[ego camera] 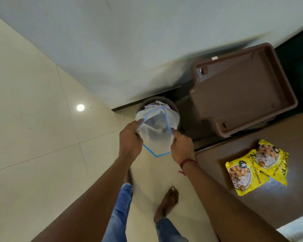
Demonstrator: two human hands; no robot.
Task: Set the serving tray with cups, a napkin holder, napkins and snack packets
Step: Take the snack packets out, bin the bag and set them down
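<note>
A clear bag point(157, 135) with blue edging is held open above the floor — pinched at one side by the left hand point(129, 138), at the other by the right hand point(181, 147). To the right, two yellow packets point(255, 165) lie overlapping on the brown table point(217, 161). Beyond the bag, a bin point(176, 107) is seen; further off, the brown tray point(241, 88) lies empty, near the wall point(129, 41).

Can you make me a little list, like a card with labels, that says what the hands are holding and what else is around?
left hand: pinches one side of the clear bag
right hand: pinches the other side
clear bag: blue-edged, held open over the bin
bin: round, dark, on the floor, paper inside
tray: brown, empty
snack packets: two, yellow, overlapping on the brown table
cups: none visible
</note>
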